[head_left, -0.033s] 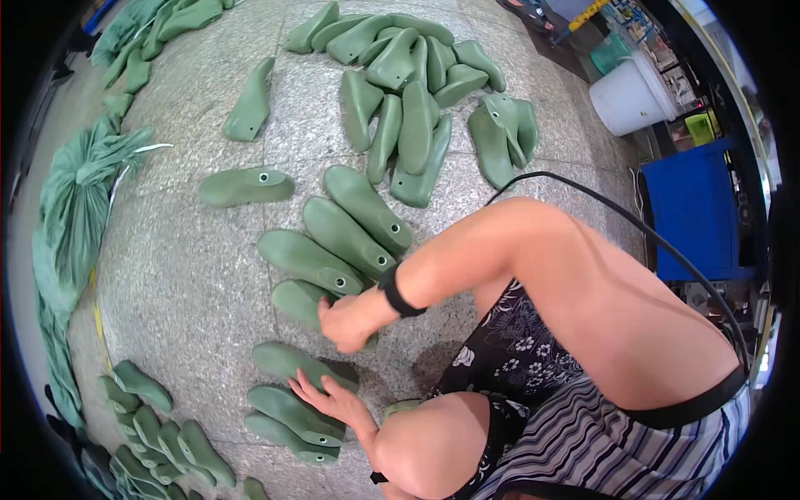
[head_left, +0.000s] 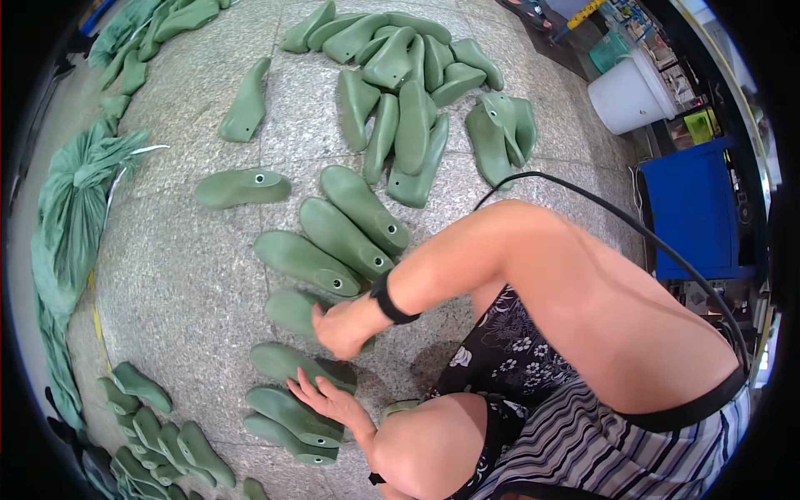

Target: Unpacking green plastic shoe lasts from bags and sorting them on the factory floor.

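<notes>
Right hand (head_left: 343, 327): curled down onto a green shoe last (head_left: 293, 310) – fingers bent over its near end, wrapped on it as far as I can see, though the palm hides the actual contact.
Left hand (head_left: 327, 402): spread flat, fingers splayed open, pressing on the lower last (head_left: 293, 363) – nothing gripped, just resting on top.
Held last, position: on the stone floor (head_left: 183, 275), just below the row of three lasts (head_left: 337, 242) and above the lower last.
Long axis: runs left to right across the picture, the free end pointing to the person's left, away from the right hand's fingers.
Which way from the fingers: the bulk of it lies left of the right hand; the left hand's fingers sit just below it, near but apart.
Nearer hand: the right – already on it; the left is one last further down.
Neighbours below: two more lasts (head_left: 292, 423) stacked close under the left hand, nearly touching each other.
Further off: a single last (head_left: 242, 187) lying alone up and left, a big heap (head_left: 408, 92) at the top, a green sack (head_left: 71, 217) along the left edge.
Clutter right: a black cable (head_left: 633, 233) arcs over the arm; white bucket (head_left: 629, 93) and blue bin (head_left: 692, 208) well apart from the work.
</notes>
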A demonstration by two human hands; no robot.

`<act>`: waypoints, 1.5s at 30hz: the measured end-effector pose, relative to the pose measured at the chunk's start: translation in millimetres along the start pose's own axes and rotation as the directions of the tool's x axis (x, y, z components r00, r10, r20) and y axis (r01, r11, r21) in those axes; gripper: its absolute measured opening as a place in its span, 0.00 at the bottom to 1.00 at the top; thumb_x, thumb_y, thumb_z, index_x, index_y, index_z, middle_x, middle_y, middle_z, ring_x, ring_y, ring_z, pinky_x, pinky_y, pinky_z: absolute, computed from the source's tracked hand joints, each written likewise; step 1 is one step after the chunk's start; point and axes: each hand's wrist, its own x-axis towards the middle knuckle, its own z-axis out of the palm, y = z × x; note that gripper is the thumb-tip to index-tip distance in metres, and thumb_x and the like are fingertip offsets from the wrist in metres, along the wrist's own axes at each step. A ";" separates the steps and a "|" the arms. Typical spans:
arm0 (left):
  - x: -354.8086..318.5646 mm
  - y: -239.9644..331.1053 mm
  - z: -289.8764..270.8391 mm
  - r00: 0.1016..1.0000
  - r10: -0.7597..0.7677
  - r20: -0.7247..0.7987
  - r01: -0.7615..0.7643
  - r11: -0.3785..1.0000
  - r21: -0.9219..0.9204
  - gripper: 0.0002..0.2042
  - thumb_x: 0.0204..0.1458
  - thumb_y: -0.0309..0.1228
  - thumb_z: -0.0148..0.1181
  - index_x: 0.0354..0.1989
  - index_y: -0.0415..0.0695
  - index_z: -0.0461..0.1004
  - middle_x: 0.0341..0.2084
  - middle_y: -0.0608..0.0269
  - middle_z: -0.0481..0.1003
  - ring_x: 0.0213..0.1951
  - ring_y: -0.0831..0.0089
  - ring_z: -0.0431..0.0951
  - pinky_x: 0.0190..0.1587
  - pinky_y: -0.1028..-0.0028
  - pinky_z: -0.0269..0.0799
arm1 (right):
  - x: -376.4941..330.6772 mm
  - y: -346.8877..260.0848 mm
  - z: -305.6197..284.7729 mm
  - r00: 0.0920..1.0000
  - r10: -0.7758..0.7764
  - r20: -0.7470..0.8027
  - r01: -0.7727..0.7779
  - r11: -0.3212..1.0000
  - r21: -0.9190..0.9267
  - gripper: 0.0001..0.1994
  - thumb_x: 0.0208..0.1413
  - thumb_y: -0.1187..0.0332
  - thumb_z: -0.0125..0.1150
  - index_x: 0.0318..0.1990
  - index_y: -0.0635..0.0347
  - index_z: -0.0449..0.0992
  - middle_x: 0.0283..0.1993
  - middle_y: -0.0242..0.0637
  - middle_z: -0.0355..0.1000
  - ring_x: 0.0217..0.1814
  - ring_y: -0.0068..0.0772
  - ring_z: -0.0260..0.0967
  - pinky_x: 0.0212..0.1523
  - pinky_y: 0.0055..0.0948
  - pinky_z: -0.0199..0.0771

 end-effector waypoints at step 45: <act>5.4 12.9 -5.4 0.989 0.142 -0.037 -0.100 0.839 0.534 0.25 0.42 0.39 0.62 0.47 0.36 0.70 0.55 0.37 0.56 0.54 0.43 0.61 0.54 0.55 0.58 | -173.3 317.3 50.5 0.421 0.891 -0.169 0.542 -0.098 0.835 0.18 0.49 0.65 0.58 0.44 0.70 0.67 0.41 0.47 0.68 0.39 0.44 0.71 0.36 0.42 0.79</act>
